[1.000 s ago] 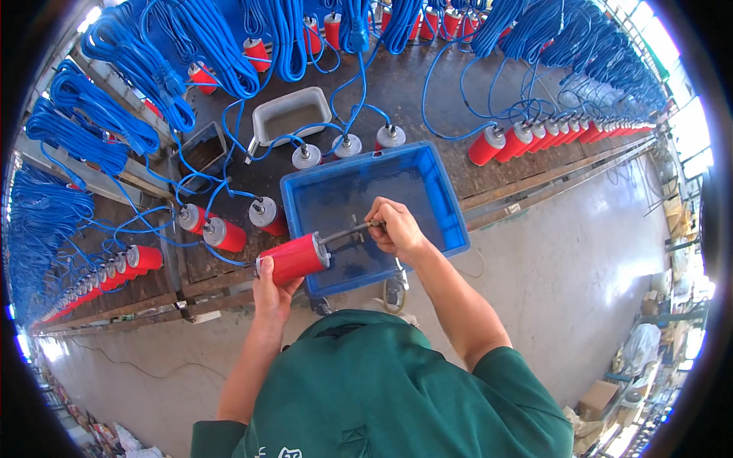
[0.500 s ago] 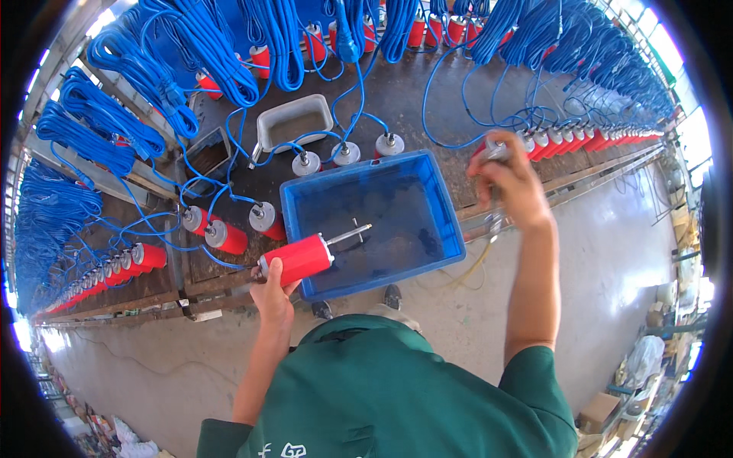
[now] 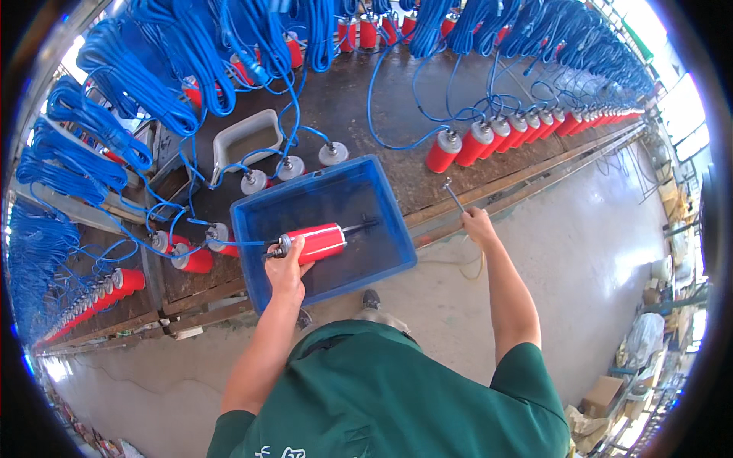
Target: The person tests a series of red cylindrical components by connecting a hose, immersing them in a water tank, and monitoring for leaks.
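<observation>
Left hand (image 3: 286, 273): its grip was wrapped around the left end of a red cylinder (image 3: 317, 244).
Held cylinder: it lay over the blue tub (image 3: 394, 212), a rod (image 3: 356, 227) jutting from its right end.
Right hand (image 3: 477, 225): its grip was clenched on a slim metal tool (image 3: 454, 197).
Tub position: it was by the near edge of the tabletop (image 3: 359, 103).
Grey tray (image 3: 248, 143): it sat beyond the tub.
Farther back: blue cable coils (image 3: 134, 76) were bundled.
</observation>
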Demonstrator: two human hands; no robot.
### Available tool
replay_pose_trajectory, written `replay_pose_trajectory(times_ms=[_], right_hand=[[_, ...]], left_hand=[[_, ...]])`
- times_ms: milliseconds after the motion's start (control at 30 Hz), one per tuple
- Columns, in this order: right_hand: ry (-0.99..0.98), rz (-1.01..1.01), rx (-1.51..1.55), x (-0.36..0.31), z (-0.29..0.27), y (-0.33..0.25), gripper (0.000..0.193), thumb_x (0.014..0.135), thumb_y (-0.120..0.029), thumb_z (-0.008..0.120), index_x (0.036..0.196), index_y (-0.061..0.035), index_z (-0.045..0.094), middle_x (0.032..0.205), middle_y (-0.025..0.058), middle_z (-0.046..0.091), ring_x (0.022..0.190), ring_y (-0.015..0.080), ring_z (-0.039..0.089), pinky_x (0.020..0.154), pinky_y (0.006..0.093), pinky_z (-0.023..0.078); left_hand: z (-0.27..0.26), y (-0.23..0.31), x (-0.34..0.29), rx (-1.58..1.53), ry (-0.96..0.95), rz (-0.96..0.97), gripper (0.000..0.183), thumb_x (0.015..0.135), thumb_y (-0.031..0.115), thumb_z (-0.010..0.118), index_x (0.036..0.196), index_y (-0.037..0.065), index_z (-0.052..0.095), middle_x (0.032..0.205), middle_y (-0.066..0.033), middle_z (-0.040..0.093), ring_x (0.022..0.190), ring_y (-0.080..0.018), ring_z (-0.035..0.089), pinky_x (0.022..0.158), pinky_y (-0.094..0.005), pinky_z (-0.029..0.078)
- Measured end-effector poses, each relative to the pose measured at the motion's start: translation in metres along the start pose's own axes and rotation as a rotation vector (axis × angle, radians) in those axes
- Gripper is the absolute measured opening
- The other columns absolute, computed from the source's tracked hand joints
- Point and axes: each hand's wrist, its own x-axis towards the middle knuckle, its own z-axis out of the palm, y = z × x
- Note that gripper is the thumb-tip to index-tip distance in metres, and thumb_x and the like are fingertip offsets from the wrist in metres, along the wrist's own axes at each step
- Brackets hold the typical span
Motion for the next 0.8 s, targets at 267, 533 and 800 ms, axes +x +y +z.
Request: replay_pose_trajectory(times_ms=[267, 533, 800], right_hand=[[0.239, -0.130, -0.132, 0.058, 0.024, 0.023, 0.042, 0.097, -0.021, 0.062, 0.134, -0.0006, 0.064, 0.117, 0.0317, 0.072, 0.116, 0.0502, 0.068, 0.100, 0.0563, 0.054], [0.141, -0.086, -0.427, 0.067, 0.034, -0.007, 0.074, 0.091, -0.004, 0.070, 0.160, -0.0116, 0.044, 0.153, 0.0255, 0.052, 0.129, 0.0463, 0.063, 0.105, 0.0529, 0.057], [0.118, -0.082, -0.587, 0.036, 0.021, -0.003, 0.075, 0.089, -0.001, 0.064, 0.158, -0.0229, 0.047, 0.142, 0.0255, 0.059, 0.122, 0.0490, 0.066, 0.103, 0.0554, 0.056]], left_hand=[[-0.033, -0.034, 0.027, -0.084, 0.005, -0.236, 0.047, 0.093, 0.015, 0.082, 0.131, -0.004, 0.062, 0.133, -0.0170, 0.067, 0.124, -0.0338, 0.066, 0.107, -0.0537, 0.056], [-0.053, 0.016, -0.001, 0.220, -0.168, -0.275, 0.054, 0.100, 0.013, 0.071, 0.145, -0.012, 0.054, 0.137, -0.0203, 0.065, 0.120, -0.0379, 0.071, 0.106, -0.0471, 0.059], [-0.098, 0.018, -0.021, 0.759, -0.367, 0.313, 0.040, 0.101, 0.019, 0.072, 0.130, -0.009, 0.069, 0.120, -0.0176, 0.078, 0.113, -0.0276, 0.076, 0.091, -0.0394, 0.061]])
